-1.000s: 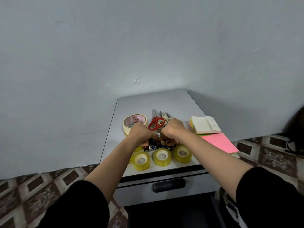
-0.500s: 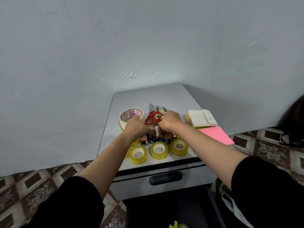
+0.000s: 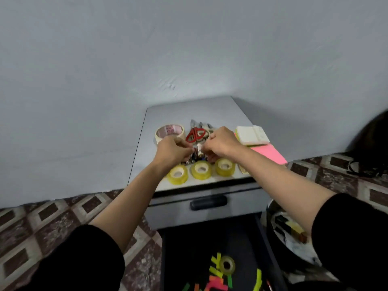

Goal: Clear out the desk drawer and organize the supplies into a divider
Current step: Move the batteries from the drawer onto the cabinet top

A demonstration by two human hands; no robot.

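The batteries (image 3: 196, 157), small cylinders with dark and metallic jackets, lay in a tight cluster on the smooth grey tabletop (image 3: 189, 111), between the two hands. The right hand (image 3: 220, 143) had its fingers curled down and pinched a pale one at the top of the cluster. The left hand (image 3: 172, 151) was curled in the same way with its fingertips at the cluster, but whether it gripped anything could not be told, since both hands covered much of the pile.

Just in front of the batteries stood a row of three glossy yellowish tape rolls (image 3: 201, 169), lying flat near the front edge. Behind the left hand sat a wider cream masking tape roll (image 3: 170, 132), and beside it red-handled scissors (image 3: 195, 134) with the blades pointing to the wall; more blades lay next to them, partly hidden by the right hand. To the right were a pale sticky-note pad (image 3: 252, 135) and a pink pad (image 3: 269, 154), the forearm crossing the pink pad's near corner.

Below the tabletop, the upper drawer (image 3: 241, 203) was closed, with a dark oblong handle (image 3: 208, 202). The lower drawer (image 3: 210, 244) stood pulled out, dark inside, holding a small clear tape roll (image 3: 227, 265) among loose neon paper strips (image 3: 217, 262). A patterned tile floor (image 3: 63, 217) and a plain grey wall (image 3: 189, 49) surrounded the cabinet.
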